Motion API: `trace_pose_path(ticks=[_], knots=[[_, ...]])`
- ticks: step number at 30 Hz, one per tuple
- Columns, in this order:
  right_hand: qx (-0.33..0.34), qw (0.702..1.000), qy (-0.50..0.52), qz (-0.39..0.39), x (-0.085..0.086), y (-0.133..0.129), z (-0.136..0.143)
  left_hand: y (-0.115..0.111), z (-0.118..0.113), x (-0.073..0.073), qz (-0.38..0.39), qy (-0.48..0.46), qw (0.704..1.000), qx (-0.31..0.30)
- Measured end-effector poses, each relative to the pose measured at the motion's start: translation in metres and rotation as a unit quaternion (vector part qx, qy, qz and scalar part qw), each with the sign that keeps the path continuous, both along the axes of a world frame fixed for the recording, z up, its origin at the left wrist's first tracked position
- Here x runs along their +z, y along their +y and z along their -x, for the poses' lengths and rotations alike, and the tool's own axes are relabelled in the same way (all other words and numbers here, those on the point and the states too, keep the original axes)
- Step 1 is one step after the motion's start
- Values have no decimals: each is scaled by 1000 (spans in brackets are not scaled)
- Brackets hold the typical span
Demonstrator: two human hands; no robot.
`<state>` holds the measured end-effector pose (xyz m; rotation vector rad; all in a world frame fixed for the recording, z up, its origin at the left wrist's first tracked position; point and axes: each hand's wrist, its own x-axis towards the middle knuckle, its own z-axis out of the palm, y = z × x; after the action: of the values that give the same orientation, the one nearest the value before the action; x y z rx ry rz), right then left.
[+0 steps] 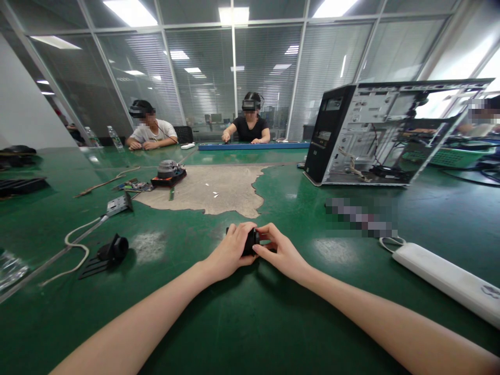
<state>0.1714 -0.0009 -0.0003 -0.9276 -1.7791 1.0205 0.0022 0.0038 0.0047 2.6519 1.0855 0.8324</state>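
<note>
My left hand is wrapped over a small black part resting low at the middle of the green table. From the right, my right hand pinches the part's side between thumb and fingers. Much of the part lies hidden under my fingers, so its kind cannot be made out. Off to the left stands a black plastic piece with a round opening and thin prongs. Behind it sits a metal bracket beside a pale cable.
An open computer case stands at the right, with a white power strip nearer me. Beyond my hands lies torn brown cardboard; a heat sink with a fan is on its left. Two people with headsets sit at the far side.
</note>
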Motion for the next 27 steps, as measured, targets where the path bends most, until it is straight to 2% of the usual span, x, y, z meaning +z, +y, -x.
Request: trace_pose_path(ticks=[3,5,10,14,16,21,24,27], knots=[[-19,999,0,-40,2,-1,-1,0,0,0,-1,3,1000,1],[-26,999,0,-41,1,-1,0,0,0,-1,-3,0,1000,4],[-18,1000,16,13,-2,3,1,1,-1,-2,-7,-5,1000,3],[-8,999,-7,52,0,2,2,1,0,-1,-7,-1,1000,4],[-6,999,-16,32,2,0,2,1,0,-1,-8,1,1000,3],[-25,997,-17,-74,4,-4,0,1,0,-1,-14,-3,1000,-3],[-32,997,-15,-74,1,-2,0,1,0,-2,-14,-8,1000,0],[-29,999,-5,-38,-2,0,0,0,-1,-1,-11,-5,1000,3]])
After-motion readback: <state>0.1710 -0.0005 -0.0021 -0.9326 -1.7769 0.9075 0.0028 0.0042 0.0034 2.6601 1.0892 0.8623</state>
